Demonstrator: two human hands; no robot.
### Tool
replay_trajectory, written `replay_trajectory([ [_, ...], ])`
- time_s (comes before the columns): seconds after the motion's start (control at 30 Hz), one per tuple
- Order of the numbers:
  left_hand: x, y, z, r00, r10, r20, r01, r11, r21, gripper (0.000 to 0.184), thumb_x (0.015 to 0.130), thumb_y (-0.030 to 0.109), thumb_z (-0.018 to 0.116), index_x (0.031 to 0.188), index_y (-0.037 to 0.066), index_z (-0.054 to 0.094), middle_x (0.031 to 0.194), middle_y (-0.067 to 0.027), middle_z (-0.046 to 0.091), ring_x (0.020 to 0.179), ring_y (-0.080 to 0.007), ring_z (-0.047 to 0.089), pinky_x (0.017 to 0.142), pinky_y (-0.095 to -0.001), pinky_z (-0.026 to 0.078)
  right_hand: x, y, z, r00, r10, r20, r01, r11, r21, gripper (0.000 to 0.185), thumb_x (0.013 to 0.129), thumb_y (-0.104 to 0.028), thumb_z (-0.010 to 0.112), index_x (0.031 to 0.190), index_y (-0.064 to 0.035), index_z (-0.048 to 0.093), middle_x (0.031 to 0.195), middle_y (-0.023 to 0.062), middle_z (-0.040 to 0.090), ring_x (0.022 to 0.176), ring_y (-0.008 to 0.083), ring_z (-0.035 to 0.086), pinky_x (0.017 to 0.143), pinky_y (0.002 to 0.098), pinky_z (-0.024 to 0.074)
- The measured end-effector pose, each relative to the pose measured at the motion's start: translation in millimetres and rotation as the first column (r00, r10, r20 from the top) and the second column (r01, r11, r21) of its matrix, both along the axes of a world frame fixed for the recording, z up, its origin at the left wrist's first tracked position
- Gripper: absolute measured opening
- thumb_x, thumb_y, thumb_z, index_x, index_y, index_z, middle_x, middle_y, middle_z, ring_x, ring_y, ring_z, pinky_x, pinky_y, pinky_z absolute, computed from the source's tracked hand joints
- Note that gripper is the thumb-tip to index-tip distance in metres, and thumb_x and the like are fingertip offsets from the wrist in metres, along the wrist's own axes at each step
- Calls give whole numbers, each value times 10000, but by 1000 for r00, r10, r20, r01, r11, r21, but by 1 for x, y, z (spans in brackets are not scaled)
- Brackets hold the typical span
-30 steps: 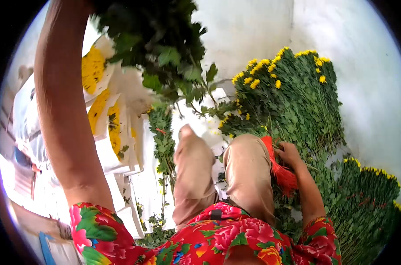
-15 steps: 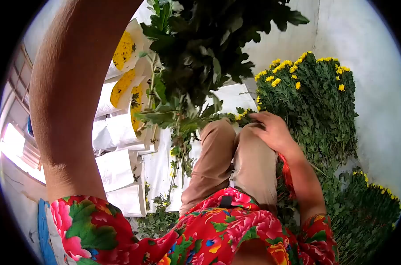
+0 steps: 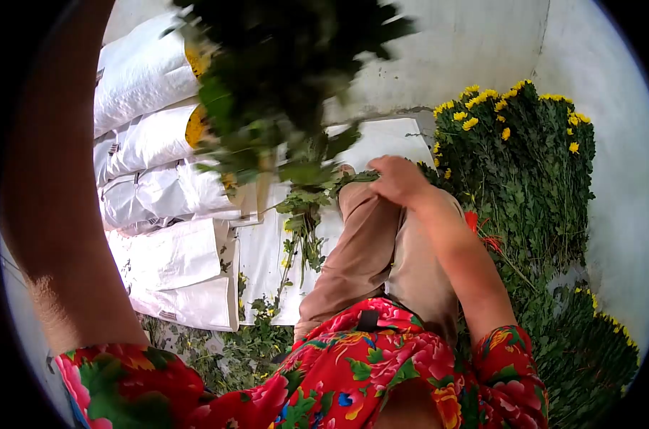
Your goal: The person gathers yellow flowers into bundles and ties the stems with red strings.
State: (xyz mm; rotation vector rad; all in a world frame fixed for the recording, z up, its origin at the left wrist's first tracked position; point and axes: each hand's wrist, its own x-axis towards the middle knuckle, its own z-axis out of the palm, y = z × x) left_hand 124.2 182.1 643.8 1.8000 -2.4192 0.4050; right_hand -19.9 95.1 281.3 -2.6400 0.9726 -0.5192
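A large dark bunch of leafy chrysanthemum stems point(image 3: 281, 79) hangs close to the camera at the top centre, blurred, with thinner stems trailing down beneath it. My left arm is raised along the left side; its hand lies beyond the top edge. Across my knees runs a strand of leafy chrysanthemum stems point(image 3: 354, 181). My right hand point(image 3: 399, 180) is on top of it by the knees, fingers bent down and closed around the stems. Red strings point(image 3: 484, 230) stick out beside my right thigh.
White wrapped bundles point(image 3: 153, 136) with yellow flower heads at their ends are stacked on the left. Right of me stands a big pile of yellow chrysanthemums point(image 3: 518, 171), with another pile point(image 3: 596, 343) nearer. Loose leaves point(image 3: 253, 350) litter the floor. A pale wall point(image 3: 475, 43) rises behind.
The view has shifted, showing more of the white bundles. The hanging bunch has moved left and up. My right hand has moved left over the knees, its fingers more bent.
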Motion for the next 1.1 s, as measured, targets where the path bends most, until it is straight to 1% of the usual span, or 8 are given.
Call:
replay_trajectory([
  [0.17,-5,10,-19,996,-33,82,35,999,-25,312,770,232,689,935,-31,661,806,-232,667,798,-341,680,712,-462,537,-49,35,12,875,-247,416,338,927,-162,387,793,-199,691,1136,-28,634,1062,167,662,1026,358,606,895,434,477],
  [0.33,-33,33,-156,986,-112,-121,83,971,-223,295,704,163,687,900,-34,587,721,-218,643,724,-377,669,654,-454,538,-96,135,-26,940,19,339,163,851,-498,280,772,-94,688,1046,-44,666,961,137,666,836,308,635,765,421,510],
  [0.47,-69,35,-283,991,-99,-96,87,989,-119,285,691,64,665,920,-2,509,812,-189,639,784,-318,671,717,-401,533,-104,189,16,902,252,350,17,789,-614,371,721,-55,698,1084,-19,630,1103,147,644,1004,301,645,868,440,502],
  [0.6,-102,47,-364,985,-126,-114,81,938,-338,305,771,194,591,1004,-2,577,809,-131,582,767,-276,588,687,-393,505,-104,178,57,980,-70,184,162,821,-547,416,798,-72,606,1214,-48,589,1221,154,578,1184,326,547,1008,550,377],
  [0.7,-107,53,-364,983,-65,174,128,916,-381,371,750,197,607,1030,-45,596,834,-167,548,799,-295,550,664,-385,502,-107,138,45,990,-121,-65,74,866,-494,876,667,-9,704,1459,-33,331,1362,192,481,1308,409,424,1067,570,312],
  [0.87,-103,68,-343,990,12,141,-1,997,-80,503,721,236,675,1044,-129,549,952,-226,537,892,-355,528,828,-460,471,-103,117,47,999,32,27,-19,922,-386,828,714,-15,603,1480,-12,289,1180,197,539,1133,370,519,932,502,392],
  [1.03,-56,87,-301,702,-183,-688,408,895,179,646,656,222,832,1165,-51,542,1268,-259,496,1225,-404,461,1046,-447,387,-101,122,30,984,-87,-155,4,881,-474,724,796,-97,586,1469,-29,329,981,114,528,910,281,521,874,457,388],
  [1.1,-32,92,-248,679,-148,-719,400,896,194,731,619,200,868,1250,33,537,1349,-229,470,1301,-390,423,1089,-443,356,-99,131,31,957,-179,-228,44,867,-496,621,852,-138,546,1448,-72,384,1036,101,532,966,251,509,917,446,371],
])
